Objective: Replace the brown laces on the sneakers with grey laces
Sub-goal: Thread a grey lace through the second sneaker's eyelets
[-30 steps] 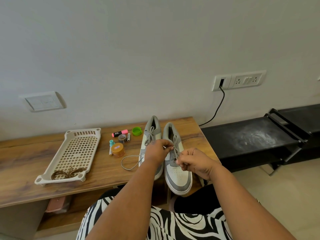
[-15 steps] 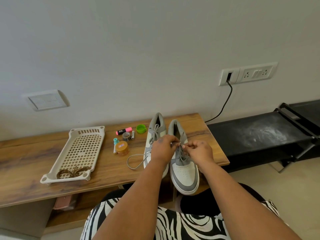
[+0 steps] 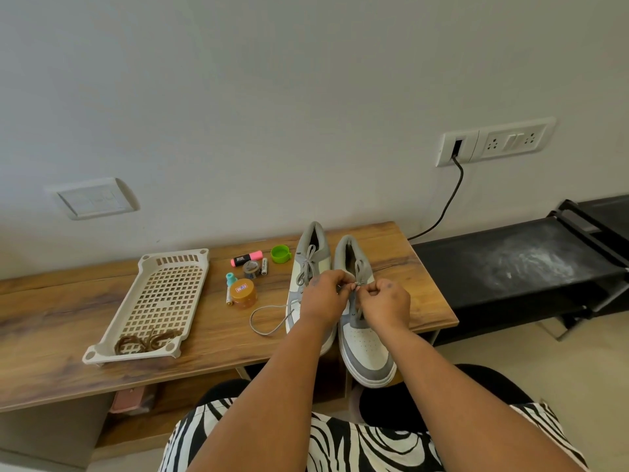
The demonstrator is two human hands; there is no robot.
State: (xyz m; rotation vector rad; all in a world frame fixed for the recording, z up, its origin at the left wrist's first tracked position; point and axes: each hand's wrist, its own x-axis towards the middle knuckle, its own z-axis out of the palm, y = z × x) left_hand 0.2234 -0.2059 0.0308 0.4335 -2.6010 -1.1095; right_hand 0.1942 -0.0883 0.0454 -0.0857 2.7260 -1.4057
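Two grey-and-white sneakers stand side by side on the wooden table [image 3: 68,311], toes toward me. The left sneaker [image 3: 311,260] carries a grey lace, and a loose loop of it [image 3: 263,318] trails onto the table. Over the right sneaker [image 3: 366,349], my left hand [image 3: 325,296] and my right hand [image 3: 386,301] each pinch the grey lace [image 3: 356,284] at the eyelets, fingertips almost touching. The brown laces [image 3: 146,342] lie coiled in the near end of a cream perforated tray [image 3: 163,298].
Between tray and sneakers sit a pink highlighter [image 3: 246,258], a green cap [image 3: 280,253], a tape roll [image 3: 252,269], a brown jar [image 3: 242,292] and batteries. A black rack [image 3: 510,267] stands right of the table. A black cable [image 3: 449,199] hangs from the wall socket.
Both hands have moved up the right sneaker from near the toe to the upper eyelets and come closer together. The view has shifted slightly left.
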